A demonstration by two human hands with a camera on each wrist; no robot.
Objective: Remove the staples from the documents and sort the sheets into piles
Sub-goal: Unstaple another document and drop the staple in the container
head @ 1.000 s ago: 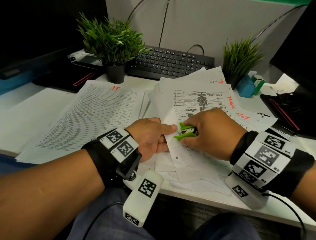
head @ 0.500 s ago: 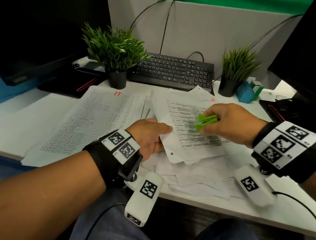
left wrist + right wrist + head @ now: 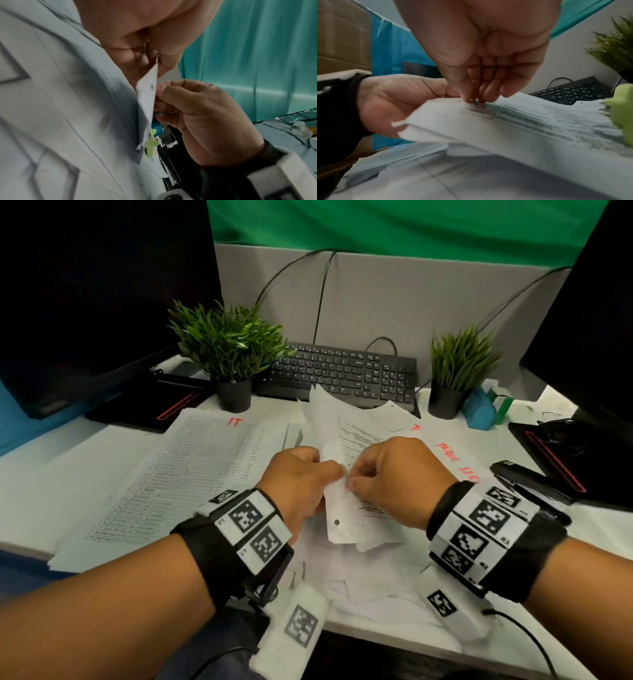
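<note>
At the desk's front edge, middle: the stapled document (image 3: 346, 474) is held lifted off the loose sheets, its punched corner hanging toward the person.
Change in the tool: half a second earlier the green staple remover was pinched in the right hand above the page; one second earlier it was pressed against the corner. It is now laid down on the papers toward the desk's right side, where a green shape (image 3: 150, 140) is seen in the left wrist view.
Right hand (image 3: 394, 481): fingers and thumb are curled together onto the top sheet's left margin, pinching it; whether a loosened staple is caught between the fingertips (image 3: 481, 97) cannot be told.
Left hand (image 3: 298, 481): the same margin is gripped from the other side, thumb on top and fingers beneath, so the two hands meet almost touching.
Meaning for the task: the staple is judged to have been pried up, and bare fingers are now being used either to pick it out or to peel the first sheet away. Sorting of this set has not begun.
Piles around: a stack marked "IT" (image 3: 191, 474) lies toward the desk's left edge; sheets with red lettering (image 3: 448, 453) lie to the right, partly hidden by the right hand.
Risk: the corner may tear if the sheets are pulled apart while one leg of the staple is still seated.
Back edge: a keyboard (image 3: 342, 374) and two potted plants (image 3: 229, 350) stand behind the papers.
</note>
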